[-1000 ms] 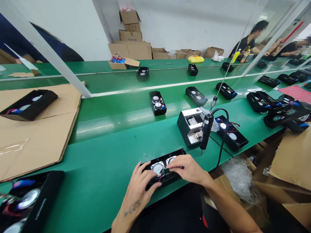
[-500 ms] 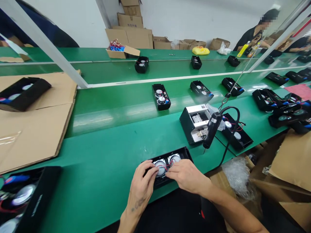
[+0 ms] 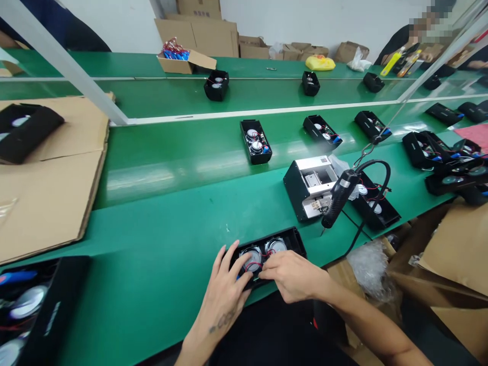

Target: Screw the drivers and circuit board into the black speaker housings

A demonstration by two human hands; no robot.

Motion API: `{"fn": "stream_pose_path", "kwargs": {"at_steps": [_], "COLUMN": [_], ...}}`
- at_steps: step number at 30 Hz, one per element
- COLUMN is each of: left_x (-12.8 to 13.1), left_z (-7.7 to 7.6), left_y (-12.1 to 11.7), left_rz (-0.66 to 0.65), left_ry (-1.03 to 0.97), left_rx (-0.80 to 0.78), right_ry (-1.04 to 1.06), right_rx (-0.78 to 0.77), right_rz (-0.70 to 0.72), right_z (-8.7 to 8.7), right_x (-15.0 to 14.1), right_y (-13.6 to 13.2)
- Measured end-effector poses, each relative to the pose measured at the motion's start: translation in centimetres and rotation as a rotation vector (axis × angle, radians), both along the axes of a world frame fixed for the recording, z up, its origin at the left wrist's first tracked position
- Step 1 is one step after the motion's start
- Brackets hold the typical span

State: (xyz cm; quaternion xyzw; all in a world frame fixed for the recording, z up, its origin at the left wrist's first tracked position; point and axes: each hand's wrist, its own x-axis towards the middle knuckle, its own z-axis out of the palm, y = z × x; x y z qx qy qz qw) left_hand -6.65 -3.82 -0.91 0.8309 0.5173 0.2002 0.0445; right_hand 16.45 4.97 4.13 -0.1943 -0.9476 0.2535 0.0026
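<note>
In front of me lies a black speaker box (image 3: 298,245), its open side up, with two round silver speakers (image 3: 275,246) and thin red wires (image 3: 254,263) inside. My left hand (image 3: 227,277) rests over the box's left end, fingers spread apart around the nearer speaker. My right hand (image 3: 292,274) is closed in a pinch at the box's front side, where a red wire runs to the fingertips; the exact grip is partly hidden. A black electric screwdriver (image 3: 339,198) hangs by a cord to the right, beside a black-and-silver screw dispenser (image 3: 309,185).
More open speaker boxes stand along the green belt (image 3: 183,170), including one box (image 3: 256,142) ahead. Another box (image 3: 57,305) sits at near left, by flat cardboard (image 3: 46,203). Cartons with bubble wrap (image 3: 369,267) are at lower right. A co-worker (image 3: 400,40) sits across.
My left hand has opened from a pinch near the wires, its fingers now spread over the box. My right hand stays pinched at nearly the same place. The view has tilted slightly down.
</note>
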Motion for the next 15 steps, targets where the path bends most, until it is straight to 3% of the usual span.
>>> {"fn": "stream_pose_path", "kwargs": {"at_steps": [7,11,15], "left_x": [0.1,-0.1,-1.3], "left_z": [-0.1,-0.5,0.4], "left_y": [0.0,0.7,4.2], "left_rz": [-0.032,-0.066,-0.143], "left_ry": [-0.112,-0.079,-0.161], "left_rx": [-0.029,-0.005,-0.312], "right_ry": [-0.006,-0.007,-0.015], "right_rx": [0.152,0.106,-0.046], "right_rz": [0.013,0.005,-0.044], "right_z": [-1.0,-1.1,0.7], "right_x": [0.0,-0.2,-1.4], "right_y": [-1.8,-0.9,2.1]}}
